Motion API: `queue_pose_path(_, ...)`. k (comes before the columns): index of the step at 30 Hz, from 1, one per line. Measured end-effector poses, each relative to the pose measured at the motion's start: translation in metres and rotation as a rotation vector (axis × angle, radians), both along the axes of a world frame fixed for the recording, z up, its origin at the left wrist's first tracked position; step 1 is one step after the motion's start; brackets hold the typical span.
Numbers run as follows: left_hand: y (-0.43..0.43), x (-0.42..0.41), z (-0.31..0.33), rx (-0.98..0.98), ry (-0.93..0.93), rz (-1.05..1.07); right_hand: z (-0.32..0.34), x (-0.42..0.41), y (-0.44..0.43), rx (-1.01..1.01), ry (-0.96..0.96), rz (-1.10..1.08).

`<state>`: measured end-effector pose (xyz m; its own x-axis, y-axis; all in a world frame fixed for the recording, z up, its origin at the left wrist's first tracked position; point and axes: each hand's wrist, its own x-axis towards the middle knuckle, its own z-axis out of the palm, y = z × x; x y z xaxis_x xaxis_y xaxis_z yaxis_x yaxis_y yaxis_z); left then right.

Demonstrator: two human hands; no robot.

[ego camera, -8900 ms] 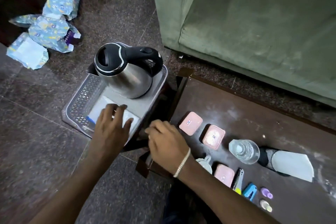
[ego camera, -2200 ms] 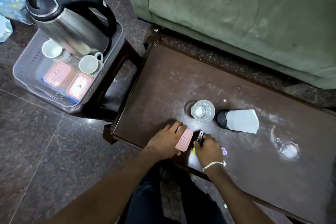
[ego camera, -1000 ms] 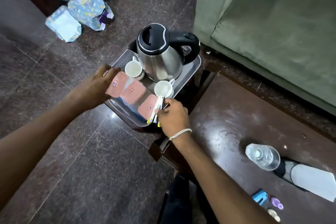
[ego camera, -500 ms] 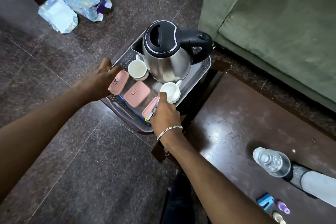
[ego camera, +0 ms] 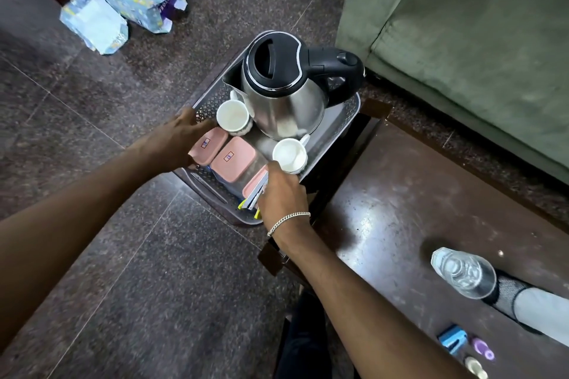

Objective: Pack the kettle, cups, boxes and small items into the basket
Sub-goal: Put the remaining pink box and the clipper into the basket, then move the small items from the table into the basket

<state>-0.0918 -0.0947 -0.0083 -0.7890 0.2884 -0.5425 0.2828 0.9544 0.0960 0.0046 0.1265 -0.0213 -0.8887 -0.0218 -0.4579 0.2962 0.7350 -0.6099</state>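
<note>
While both hands are working inside it, the scene is reading as follows.

Basket: the grey perforated basket (ego camera: 345, 120) is sitting on a dark stand just beside the end of the dark wooden table (ego camera: 400, 194).

Kettle: the steel electric kettle (ego camera: 286, 95) with black lid and handle is standing upright at the far end of the basket, handle pointing toward the sofa.

Cups: one white cup (ego camera: 233, 117) is standing just beside the kettle's left flank; a second white cup (ego camera: 289, 155) is standing nearer, in front of the kettle.

Boxes: three pink-lidded boxes are lying across the near half of the basket. The left box (ego camera: 204, 148) is lying under the left hand's fingers, the middle box (ego camera: 233, 158) is lying flat and free, and the right box (ego camera: 254, 183) is showing only an edge beside the right hand.

Left hand: the left hand (ego camera: 175, 144) is reaching in over the basket's left rim, fingers spread and resting on the left box; whether it is gripping it is not clear.

Right hand: the right hand (ego camera: 281, 191), a chain bracelet on its wrist, is curling closed around a thin bundle of small items (ego camera: 251, 201) with yellow tips, holding it at the basket's near corner against the right box.

Table: a clear water bottle (ego camera: 462, 274), a mesh-covered object (ego camera: 523, 304), a blue item (ego camera: 452, 340), a purple item (ego camera: 483, 348) and a pale item (ego camera: 475, 368) are lying well apart from the basket.

Floor: blue patterned packets (ego camera: 123, 0) are lying on the dark stone floor.

Sofa: a green sofa (ego camera: 477, 40) is standing behind the table.
</note>
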Motion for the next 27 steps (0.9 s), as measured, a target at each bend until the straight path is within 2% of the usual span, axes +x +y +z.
queue_pose_path(6, 0.000, -0.001, 0.006, 0.042, -0.044, 0.065, -0.005, 0.003, 0.004, -0.013, 0.035, -0.013)
queue_pose_path(12, -0.008, 0.013, 0.008, 0.098, 0.087, 0.103, 0.001, 0.016, 0.025, -0.083, 0.170, -0.076)
queue_pose_path(17, 0.009, 0.034, 0.015, 0.108, 0.203, 0.010, 0.001, 0.045, 0.057, -0.150, 0.231, -0.148)
queue_pose_path(27, 0.137, 0.101, 0.013, 0.392, 0.009, -0.110, -0.029, 0.140, 0.162, -0.107, 0.181, -0.191)
